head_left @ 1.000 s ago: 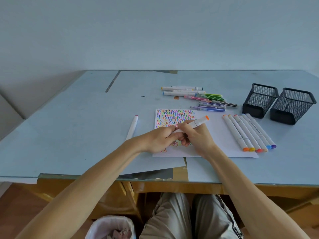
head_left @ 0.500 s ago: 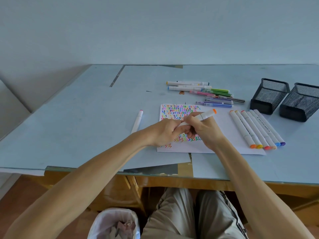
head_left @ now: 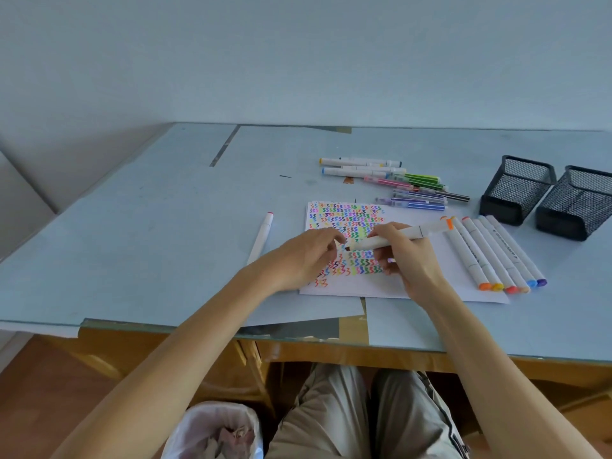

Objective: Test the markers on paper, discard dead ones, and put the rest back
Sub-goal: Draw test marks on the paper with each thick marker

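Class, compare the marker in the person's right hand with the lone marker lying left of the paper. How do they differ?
The held marker is gripped by the right hand, tilted over the paper; the lone marker lies flat on the table. The held one shows an orange end, the lone one red. Both have white barrels.

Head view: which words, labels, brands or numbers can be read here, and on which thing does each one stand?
No text can be read for sure.
White markers beside the paper: dark print along the barrels, too small and blurred to read.
Paper: only coloured zigzag test strokes, no words.
Marker in the right hand: no legible print.
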